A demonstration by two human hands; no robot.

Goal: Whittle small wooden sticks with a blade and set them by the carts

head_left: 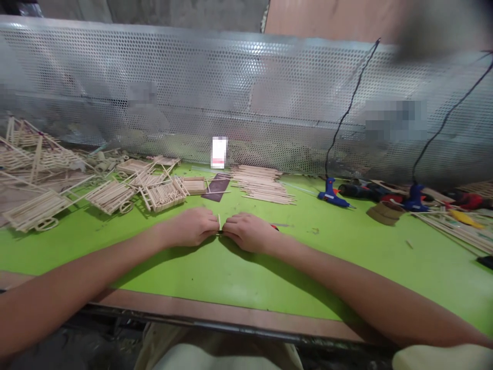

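Note:
Both hands meet over the middle of the green tabletop (215,277). The fingers of my left hand (196,226) are closed on a small pale stick (219,222), which stands up between the hands. My right hand (244,232) is closed close beside it, with a small dark piece at its fingertips. A bit of red shows behind the right wrist, from something mostly hidden. Beyond the hands lie a pile of thin wooden sticks (264,184) and a dark flat sheet (216,187).
Small stick-built carts (164,195) crowd the left side. At the right lie a blue glue gun (332,195) with a hanging cord, another blue glue gun (416,199), a brown roll (385,213) and more sticks (454,228). A perforated metal screen (192,77) stands behind.

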